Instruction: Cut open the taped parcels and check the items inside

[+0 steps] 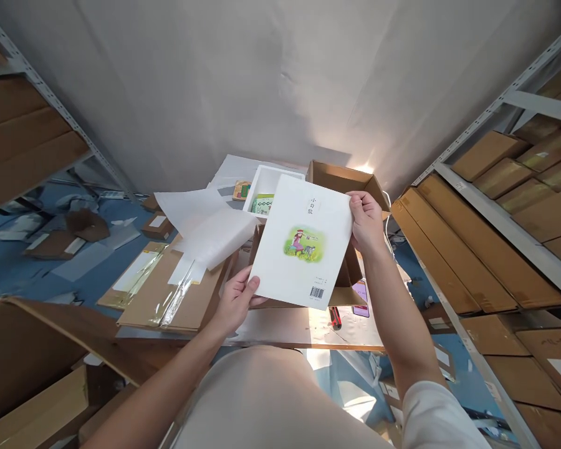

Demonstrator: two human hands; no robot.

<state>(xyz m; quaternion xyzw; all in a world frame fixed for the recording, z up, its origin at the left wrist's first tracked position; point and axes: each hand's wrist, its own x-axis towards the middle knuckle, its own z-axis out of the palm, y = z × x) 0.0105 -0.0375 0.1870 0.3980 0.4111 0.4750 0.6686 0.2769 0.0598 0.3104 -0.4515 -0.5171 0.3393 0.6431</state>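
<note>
A thin white book with a small green drawing of a figure and an animal, and a barcode near its lower edge, is held up in front of me. My left hand pinches its lower left corner, thumb on top. At the upper right edge, my right hand grips it with curled fingers. Behind and below the book stands an open cardboard box, mostly covered by it. A white tray with a green printed item inside sits beyond the book.
Another open carton stands at the back right. White paper sheets lie over taped cardboard boxes on the left. A red and black tool and a phone rest near the table's front edge. Shelves of cartons flank the right.
</note>
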